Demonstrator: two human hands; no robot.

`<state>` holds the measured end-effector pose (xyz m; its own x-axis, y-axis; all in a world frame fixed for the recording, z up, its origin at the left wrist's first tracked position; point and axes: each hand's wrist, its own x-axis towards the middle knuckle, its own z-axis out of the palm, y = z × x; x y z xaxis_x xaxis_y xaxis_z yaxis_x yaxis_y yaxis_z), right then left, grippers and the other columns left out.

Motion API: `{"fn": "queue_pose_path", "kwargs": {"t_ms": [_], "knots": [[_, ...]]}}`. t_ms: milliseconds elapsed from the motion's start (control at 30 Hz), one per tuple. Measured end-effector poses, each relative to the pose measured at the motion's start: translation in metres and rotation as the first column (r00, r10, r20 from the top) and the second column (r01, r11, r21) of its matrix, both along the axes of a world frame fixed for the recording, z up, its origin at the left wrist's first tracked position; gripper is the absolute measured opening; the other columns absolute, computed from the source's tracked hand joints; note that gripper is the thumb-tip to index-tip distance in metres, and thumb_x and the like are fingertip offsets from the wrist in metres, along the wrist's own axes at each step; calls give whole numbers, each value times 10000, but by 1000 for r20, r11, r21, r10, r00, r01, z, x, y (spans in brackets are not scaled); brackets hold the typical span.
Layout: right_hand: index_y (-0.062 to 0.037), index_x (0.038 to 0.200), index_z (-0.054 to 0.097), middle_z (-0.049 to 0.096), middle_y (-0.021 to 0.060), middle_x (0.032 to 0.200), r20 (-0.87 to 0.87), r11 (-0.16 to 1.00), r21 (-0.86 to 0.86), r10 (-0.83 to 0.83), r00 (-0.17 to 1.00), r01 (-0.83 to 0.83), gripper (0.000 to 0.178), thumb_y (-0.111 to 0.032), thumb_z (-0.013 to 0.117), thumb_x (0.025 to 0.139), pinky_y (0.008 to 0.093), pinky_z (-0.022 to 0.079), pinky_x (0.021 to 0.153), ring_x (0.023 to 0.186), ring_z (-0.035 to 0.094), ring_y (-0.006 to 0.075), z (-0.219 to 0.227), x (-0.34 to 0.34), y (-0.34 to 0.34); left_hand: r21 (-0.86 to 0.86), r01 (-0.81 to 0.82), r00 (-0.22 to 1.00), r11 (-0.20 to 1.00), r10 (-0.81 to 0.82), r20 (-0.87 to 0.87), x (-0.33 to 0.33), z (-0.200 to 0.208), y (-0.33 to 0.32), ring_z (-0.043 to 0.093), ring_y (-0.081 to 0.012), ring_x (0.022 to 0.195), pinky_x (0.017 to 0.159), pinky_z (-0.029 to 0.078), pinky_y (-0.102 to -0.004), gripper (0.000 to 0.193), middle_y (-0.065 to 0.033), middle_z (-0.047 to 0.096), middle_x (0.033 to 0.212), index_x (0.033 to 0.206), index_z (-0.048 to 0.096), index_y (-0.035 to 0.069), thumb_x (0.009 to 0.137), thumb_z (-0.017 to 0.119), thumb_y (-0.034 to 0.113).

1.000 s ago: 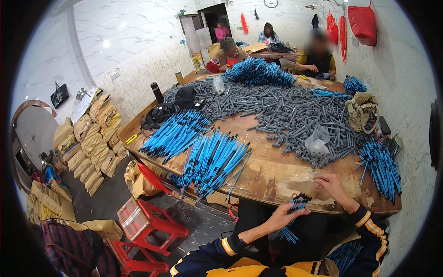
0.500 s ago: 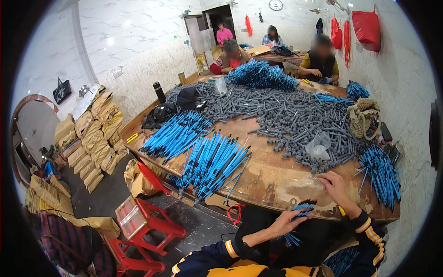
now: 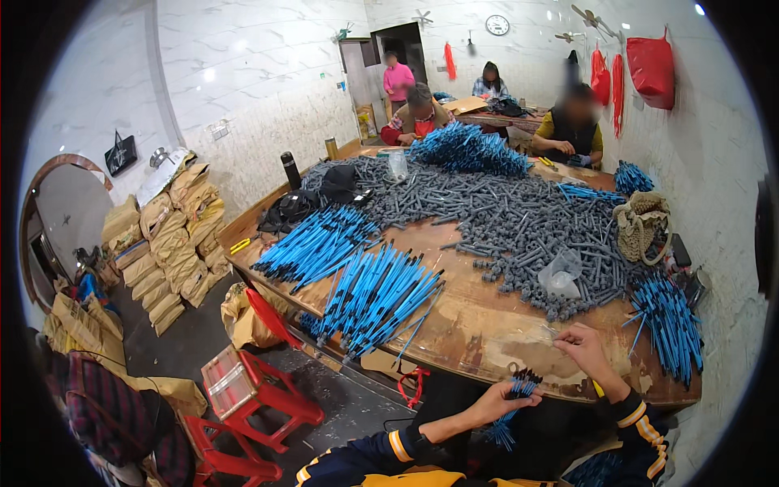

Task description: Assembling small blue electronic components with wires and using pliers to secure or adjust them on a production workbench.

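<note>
My left hand [image 3: 489, 404] is closed around a bundle of thin blue sticks with black tips [image 3: 523, 383]. The lower ends of the bundle [image 3: 501, 432] stick out below the hand, past the table's near edge. To the right, my right hand [image 3: 586, 351] is low over the near edge, its thumb and fingertips pinched together. At those fingertips is a bit of clear plastic film [image 3: 548, 330], hard to make out against the wood. Left of my hands, two spread piles of similar blue sticks [image 3: 380, 296] lie on the wooden table [image 3: 466, 345].
A broad heap of grey plastic parts [image 3: 519, 231] covers the middle of the table. More blue sticks [image 3: 667, 325] lie at the right edge, near a woven bag [image 3: 641, 223]. Red stools [image 3: 256, 390] stand at the left. Several people work at the far side.
My right hand has drawn back slightly toward me, its fingers more tightly pinched. The left hand has dropped a little with the bundle still in it. The whole view has tilted slightly.
</note>
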<state>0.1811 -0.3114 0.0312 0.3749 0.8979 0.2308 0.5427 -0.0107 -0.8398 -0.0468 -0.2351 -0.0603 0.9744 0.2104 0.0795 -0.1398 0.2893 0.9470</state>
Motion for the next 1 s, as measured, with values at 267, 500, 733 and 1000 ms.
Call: {"fn": "queue_pose_path", "kwargs": {"t_ms": [267, 500, 733, 1000], "knots": [[27, 858, 682, 631, 62, 747, 53, 998, 41, 54, 997, -56, 88, -35, 726, 814, 258, 465, 563, 640, 603, 117, 58, -31, 1, 211, -38, 997, 977, 50, -51, 2, 30, 11, 627, -131, 1101, 972, 466, -269, 327, -60, 693, 1139, 1295, 585, -4, 986, 579, 102], [4, 893, 683, 636, 83, 772, 315, 990, 24, 123, 941, -137, 96, -25, 716, 807, 269, 468, 568, 653, 596, 149, 90, -48, -25, -55, -143, 985, 988, 148, 85, 2, 21, -7, 621, -91, 1056, 945, 465, -260, 315, -45, 704, 1103, 1286, 605, 15, 987, 583, 113], [-14, 1017, 676, 605, 93, 837, 63, 997, -73, -9, 998, 13, 201, -15, 695, 817, 276, 454, 631, 707, 580, 153, 58, -62, -52, 280, -108, 993, 954, 93, 68, -4, 27, -6, 628, -112, 1037, 946, 480, -280, 292, -51, 693, 1110, 1253, 613, 0, 981, 592, 106], [-28, 1088, 683, 644, 120, 939, 166, 992, 4, 124, 978, -126, 223, -60, 662, 868, 329, 487, 711, 788, 621, 286, 6, -66, -53, -83, -201, 952, 976, 175, -252, -26, 40, -9, 649, -163, 1049, 881, 533, -312, 315, -109, 685, 1135, 1261, 598, 14, 1002, 567, 191]]}}
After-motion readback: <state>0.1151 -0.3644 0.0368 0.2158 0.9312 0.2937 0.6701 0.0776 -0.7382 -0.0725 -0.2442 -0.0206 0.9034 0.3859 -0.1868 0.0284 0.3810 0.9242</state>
